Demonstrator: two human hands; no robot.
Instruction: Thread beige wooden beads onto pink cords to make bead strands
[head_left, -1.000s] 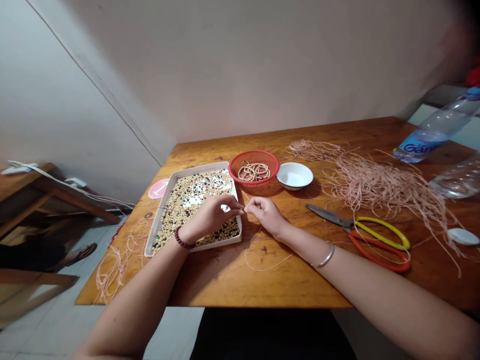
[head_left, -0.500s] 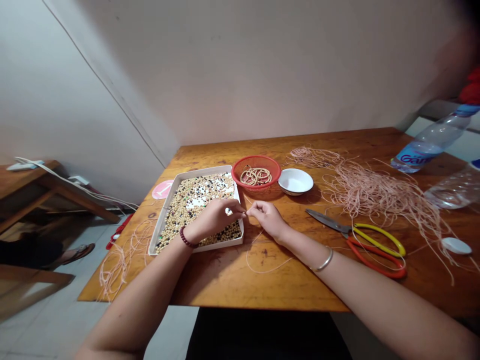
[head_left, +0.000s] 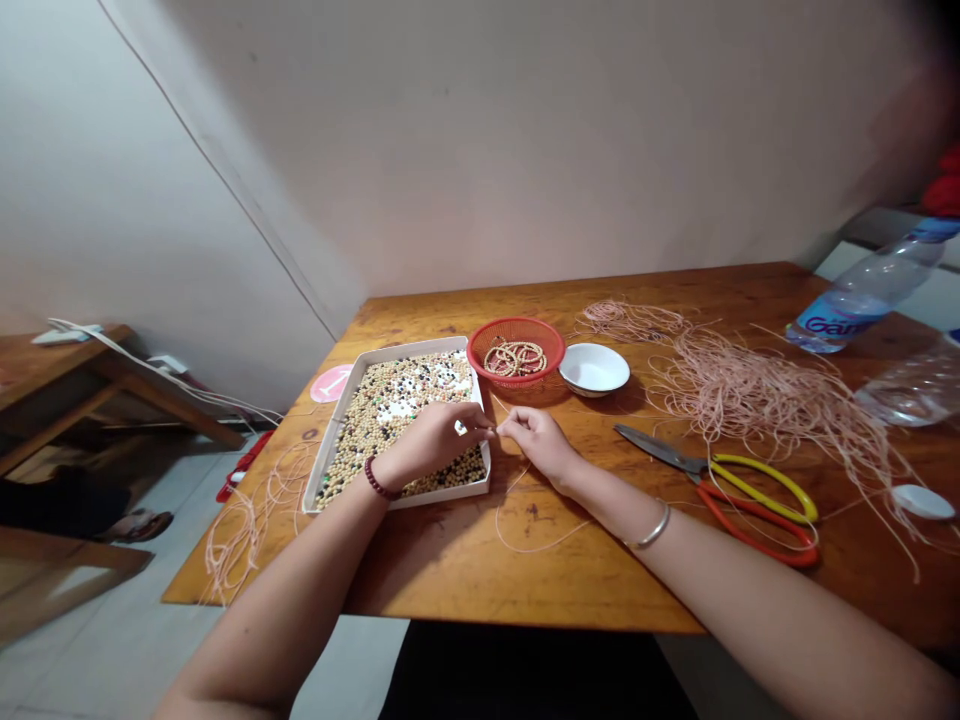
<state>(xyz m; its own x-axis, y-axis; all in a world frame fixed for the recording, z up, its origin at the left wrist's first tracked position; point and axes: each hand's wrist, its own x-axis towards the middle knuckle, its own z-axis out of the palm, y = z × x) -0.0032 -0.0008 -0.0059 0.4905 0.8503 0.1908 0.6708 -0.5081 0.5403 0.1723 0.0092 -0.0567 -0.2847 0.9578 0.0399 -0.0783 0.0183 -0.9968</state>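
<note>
My left hand [head_left: 439, 440] is closed in a pinch over the right edge of a white tray [head_left: 395, 347] filled with tan, black and a few green beads [head_left: 358, 440]. What its fingertips grip is too small to make out. Just to the right, my right hand [head_left: 541, 446] pinches a thin pink cord [head_left: 517, 551], which trails in a loop on the table below. The fingertips of both hands nearly meet. Behind them stands a red mesh basket [head_left: 556, 358] with beaded strands [head_left: 517, 357] in it, beside a white bowl [head_left: 596, 368].
Scissors [head_left: 705, 470] with yellow and red handles lie to the right, near a tangled heap of pink cord [head_left: 750, 390]. Two plastic bottles [head_left: 862, 295] and a white cap [head_left: 922, 502] are farther right. More cord [head_left: 240, 540] hangs by the left table edge; a person's foot [head_left: 142, 524] shows beyond.
The whole view has shifted slightly, so things appear a little lower and farther right. Both hands keep nearly the same pinched pose, fingertips close together.
</note>
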